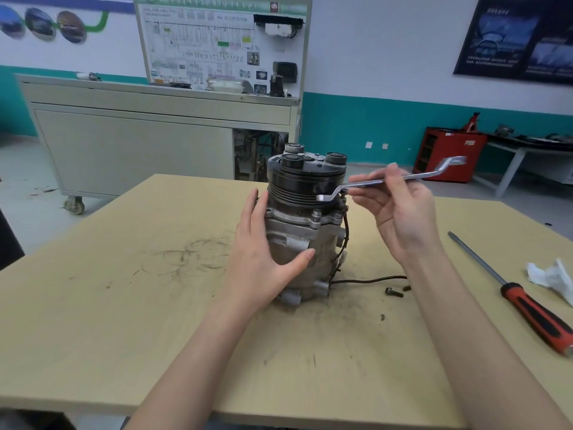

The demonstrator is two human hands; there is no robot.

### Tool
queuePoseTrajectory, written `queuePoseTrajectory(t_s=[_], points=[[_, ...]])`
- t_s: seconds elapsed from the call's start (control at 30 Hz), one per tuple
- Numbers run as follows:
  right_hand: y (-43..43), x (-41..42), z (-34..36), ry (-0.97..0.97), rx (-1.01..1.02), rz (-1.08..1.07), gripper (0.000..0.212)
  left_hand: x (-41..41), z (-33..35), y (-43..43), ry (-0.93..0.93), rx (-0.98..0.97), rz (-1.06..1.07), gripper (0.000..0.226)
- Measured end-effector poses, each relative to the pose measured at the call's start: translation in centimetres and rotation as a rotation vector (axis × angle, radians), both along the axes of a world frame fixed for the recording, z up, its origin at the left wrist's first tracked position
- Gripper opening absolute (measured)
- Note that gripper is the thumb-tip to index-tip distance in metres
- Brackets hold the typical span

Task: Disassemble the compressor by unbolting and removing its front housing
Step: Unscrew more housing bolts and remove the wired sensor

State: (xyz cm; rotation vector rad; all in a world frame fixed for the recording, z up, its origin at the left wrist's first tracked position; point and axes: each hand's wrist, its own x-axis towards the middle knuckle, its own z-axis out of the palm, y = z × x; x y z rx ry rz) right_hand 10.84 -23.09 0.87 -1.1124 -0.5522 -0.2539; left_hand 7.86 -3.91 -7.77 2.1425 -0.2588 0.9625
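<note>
the compressor (322, 240) stands upright near the middle of the bench (124, 290), black pulley (297, 184) on top and the grey front housing (294, 218) just below it, still seated on the body. the left grip (260, 252) is spread against the left side of the body, fingers straight and reaching up to the pulley's edge, thumb pressed across the near face. the right grip (400, 212) pinches the shank of a wrench (372, 182) between thumb and fingertips, palm turned toward the compressor. the wrench lies roughly level, its left ring end down at the lower right rim of the pulley, just above the housing flange; it seems to sit over a bolt head there, though the view is too small to be sure. its other end sticks out to the far right. a black wire (372, 279) trails from the compressor's base along the bench to the right. two loose bolts (393, 292) lie just near of that wire. further right lie a screwdriver (533, 311) with a red and black handle and a crumpled white tissue (555, 277) beside it.
</note>
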Motion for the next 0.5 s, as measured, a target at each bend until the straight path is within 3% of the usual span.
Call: queuePoseTrajectory(t_s=[0.13,0.27,0.5], points=[[0.9,-2.7,-0.5,-0.259,-0.133,-0.281,0.023,-0.1,0.1,0.0,0.010,-0.005,-0.008,0.104],[2.1,-4.5,-2.1,-0.463,-0.248,-0.416,0.013,-0.2,0.3,-0.1,0.003,-0.011,-0.014,0.104],[2.4,-5.2,-3.8,-0.542,-0.326,-0.499,0.014,-0.3,0.3,-0.2,-0.001,-0.011,-0.014,0.104]])
